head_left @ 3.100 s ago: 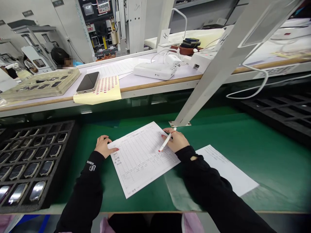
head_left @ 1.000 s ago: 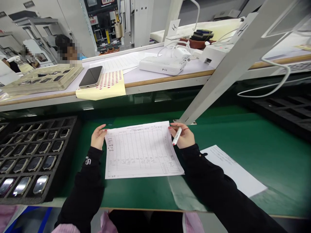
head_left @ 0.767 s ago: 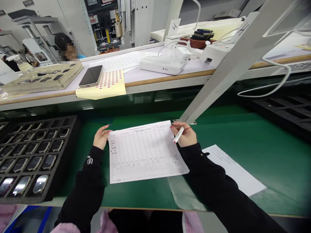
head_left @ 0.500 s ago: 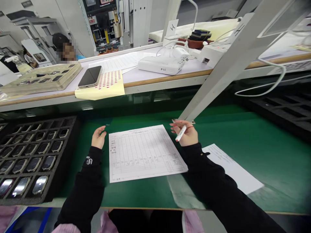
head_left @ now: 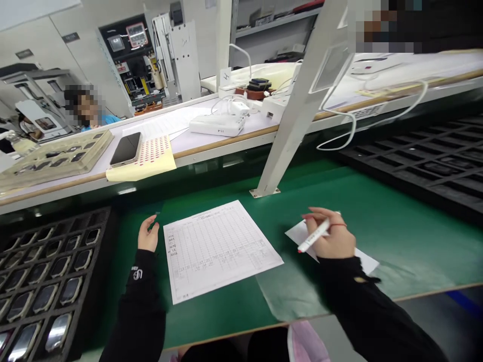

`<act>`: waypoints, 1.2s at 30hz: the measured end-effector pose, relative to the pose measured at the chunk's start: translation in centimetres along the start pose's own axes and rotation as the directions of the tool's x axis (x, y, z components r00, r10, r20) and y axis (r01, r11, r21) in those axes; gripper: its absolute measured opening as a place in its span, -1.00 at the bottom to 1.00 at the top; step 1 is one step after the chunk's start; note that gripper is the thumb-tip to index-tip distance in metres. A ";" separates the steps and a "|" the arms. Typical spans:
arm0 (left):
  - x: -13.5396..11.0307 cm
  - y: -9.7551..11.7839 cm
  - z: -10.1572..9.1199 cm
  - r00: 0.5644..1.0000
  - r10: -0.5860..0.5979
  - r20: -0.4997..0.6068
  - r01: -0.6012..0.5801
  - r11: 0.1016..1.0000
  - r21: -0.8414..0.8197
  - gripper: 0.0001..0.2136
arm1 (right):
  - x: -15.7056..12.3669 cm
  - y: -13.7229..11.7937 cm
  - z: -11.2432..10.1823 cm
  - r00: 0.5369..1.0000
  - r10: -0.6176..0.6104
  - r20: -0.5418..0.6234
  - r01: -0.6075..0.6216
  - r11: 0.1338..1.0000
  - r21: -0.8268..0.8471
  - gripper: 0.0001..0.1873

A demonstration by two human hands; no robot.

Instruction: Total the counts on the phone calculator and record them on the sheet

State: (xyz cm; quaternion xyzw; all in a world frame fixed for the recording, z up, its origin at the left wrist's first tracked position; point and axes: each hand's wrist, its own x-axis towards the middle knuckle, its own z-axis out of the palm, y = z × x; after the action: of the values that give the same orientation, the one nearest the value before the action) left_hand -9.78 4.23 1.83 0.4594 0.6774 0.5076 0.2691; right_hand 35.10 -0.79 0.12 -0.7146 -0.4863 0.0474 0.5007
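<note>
A printed table sheet [head_left: 217, 249] lies flat on the green mat [head_left: 377, 211] in front of me. My left hand [head_left: 148, 235] hovers just off the sheet's left edge, fingers loosely curled and apart, holding nothing. My right hand [head_left: 330, 236] is closed round a white pen with a red tip [head_left: 314, 236]. It hangs over a second white sheet [head_left: 364, 261] to the right of the first one.
A black foam tray of several watch-like parts [head_left: 41, 281] fills the left. A slanted white post [head_left: 290, 120] stands behind the sheet. The raised shelf carries a phone [head_left: 126, 149], a yellow sticker sheet [head_left: 151, 161], a white box [head_left: 217, 124]. Black trays [head_left: 426, 161] lie right. Another person sits far left.
Both hands have let go of the table sheet, which now lies on the mat. My right hand has swung right with the pen, over the second sheet. The view turned right.
</note>
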 end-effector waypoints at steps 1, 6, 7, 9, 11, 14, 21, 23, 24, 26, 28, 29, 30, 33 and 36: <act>0.2 -0.2 -0.1 1.000 0.002 -0.013 -0.002 1.000 0.000 -0.77 | -0.2 1.4 -1.1 1.000 -0.014 0.013 0.016 0.990 -0.143 -0.71; 0.0 -0.7 0.5 0.999 0.029 -0.042 -0.030 0.999 -0.019 -0.72 | 0.3 5.8 -4.5 0.981 0.031 0.191 0.091 0.797 -0.597 -0.72; -0.2 -0.6 0.7 0.998 0.041 -0.040 -0.043 0.999 -0.025 -0.72 | 0.4 5.9 -4.5 0.979 0.031 0.200 0.106 0.759 -0.642 -0.71; -0.6 -0.4 1.1 0.997 0.065 -0.040 -0.067 0.997 -0.034 -0.73 | 0.7 5.5 -4.1 0.974 0.007 0.227 0.156 0.706 -0.691 -0.68; -0.9 -0.1 1.3 0.995 0.081 -0.051 -0.083 0.996 -0.037 -0.72 | 0.8 4.7 -3.4 0.968 -0.012 0.250 0.188 0.696 -0.693 -0.66; -1.2 0.2 1.3 0.992 0.097 -0.080 -0.100 0.995 -0.029 -0.70 | 0.9 3.7 -2.4 0.973 0.044 0.229 0.124 0.735 -0.667 -0.67; -2.7 1.3 2.3 0.984 0.176 0.014 -0.176 0.984 -0.036 -0.71 | 1.7 2.5 -2.4 0.929 0.259 0.266 -0.124 0.892 -0.434 -0.74; -3.4 1.6 2.9 0.975 0.204 0.088 -0.200 0.978 -0.055 -0.71 | 2.3 2.1 -2.7 0.928 0.286 0.240 -0.231 0.945 -0.233 -0.70; -3.8 1.6 3.3 0.969 0.213 0.126 -0.206 0.977 -0.061 -0.70 | 2.6 1.7 -2.7 0.934 0.279 0.222 -0.253 0.958 -0.136 -0.67; -4.4 1.7 3.9 0.952 0.226 0.204 -0.217 0.974 -0.065 -0.69 | 3.3 0.8 -2.7 0.948 0.256 0.187 -0.257 0.966 -0.019 -0.63; -4.9 1.7 4.4 0.931 0.244 0.272 -0.232 0.970 -0.074 -0.68 | 3.9 -0.6 -2.6 0.962 0.221 0.161 -0.235 0.969 0.074 -0.59; -5.1 1.7 4.6 0.918 0.249 0.308 -0.236 0.969 -0.078 -0.68 | 4.1 -1.7 -2.5 0.968 0.205 0.147 -0.222 0.969 0.111 -0.57; -5.3 1.8 4.8 0.907 0.250 0.340 -0.237 0.968 -0.080 -0.66 | 4.3 -2.9 -2.5 0.971 0.194 0.138 -0.213 0.967 0.140 -0.56; -5.7 2.0 5.2 0.868 0.175 0.464 -0.170 0.984 -0.053 -0.59 | 4.2 -7.6 -2.2 0.981 0.062 0.183 -0.128 0.918 0.376 -0.62; -5.9 2.2 5.6 0.888 0.152 0.434 -0.131 0.988 -0.079 -0.54 | 3.4 -12.9 -1.2 0.942 -0.114 0.317 -0.048 0.886 0.461 -0.64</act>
State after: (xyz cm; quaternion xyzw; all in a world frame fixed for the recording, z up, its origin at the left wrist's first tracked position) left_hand -1.82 1.52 1.44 0.6033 0.5517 0.4255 0.3880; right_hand 29.12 1.28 11.97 -0.5475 -0.5511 0.2740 0.5670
